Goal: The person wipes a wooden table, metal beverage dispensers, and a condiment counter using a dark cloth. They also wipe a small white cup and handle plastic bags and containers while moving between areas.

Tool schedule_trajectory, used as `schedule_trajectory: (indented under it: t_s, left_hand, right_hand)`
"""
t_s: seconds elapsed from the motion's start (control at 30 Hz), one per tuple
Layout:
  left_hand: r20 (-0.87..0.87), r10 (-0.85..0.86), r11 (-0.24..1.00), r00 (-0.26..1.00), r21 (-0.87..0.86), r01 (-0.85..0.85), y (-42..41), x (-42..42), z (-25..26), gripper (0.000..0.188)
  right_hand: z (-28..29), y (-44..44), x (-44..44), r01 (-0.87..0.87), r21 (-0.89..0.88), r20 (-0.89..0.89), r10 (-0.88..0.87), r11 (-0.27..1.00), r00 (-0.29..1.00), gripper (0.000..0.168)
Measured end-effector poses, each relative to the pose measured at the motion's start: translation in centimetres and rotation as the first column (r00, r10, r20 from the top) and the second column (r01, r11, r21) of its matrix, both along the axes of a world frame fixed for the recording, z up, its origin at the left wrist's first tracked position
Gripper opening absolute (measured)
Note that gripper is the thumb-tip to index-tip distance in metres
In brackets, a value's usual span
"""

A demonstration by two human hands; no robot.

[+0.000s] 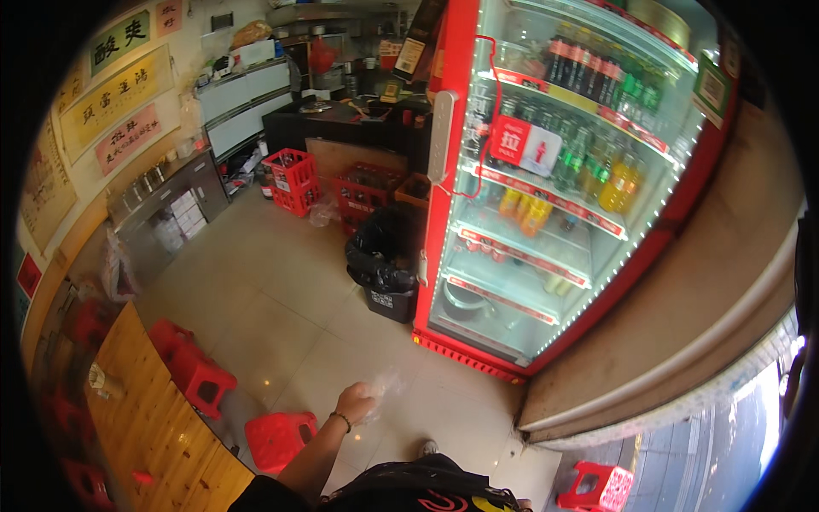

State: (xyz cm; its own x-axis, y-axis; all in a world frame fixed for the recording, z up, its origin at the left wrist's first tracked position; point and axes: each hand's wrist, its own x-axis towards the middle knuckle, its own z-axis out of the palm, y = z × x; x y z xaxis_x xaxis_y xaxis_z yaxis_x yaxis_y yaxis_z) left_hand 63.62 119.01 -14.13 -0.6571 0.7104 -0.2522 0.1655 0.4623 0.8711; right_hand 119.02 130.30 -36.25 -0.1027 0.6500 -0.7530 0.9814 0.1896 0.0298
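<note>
My left hand (356,404) reaches out over the tiled floor, closed around a crumpled clear plastic film or bag (384,387). The plastic is blurred, and whether anything is inside it I cannot tell. A dark beaded bracelet (343,421) circles that wrist. Below and left of the hand is a red plastic stool (278,440), apart from the fingers. At the bottom edge, a sliver of what seems to be my right hand (524,504) shows beside my dark clothing; its fingers are hidden.
A red-framed glass-door drinks fridge (427,256) stands ahead right, beside a lined black bin (390,301). Red bottle crates (291,182) sit farther back. On the left are a wooden table (153,422) and red stools (205,384). Another stool (595,486) stands near the doorway.
</note>
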Motion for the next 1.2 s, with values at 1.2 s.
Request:
schedule_trajectory:
  t_s: [1.2]
  left_hand:
    - [0.039, -0.203, 0.963, 0.978, 0.186, 0.193, 42.1, -50.2, 3.2, 0.053]
  right_hand:
    - [13.9, 32.2, -77.2, -0.054, 0.099, -0.738, 0.109, 0.994, 0.665, 0.037]
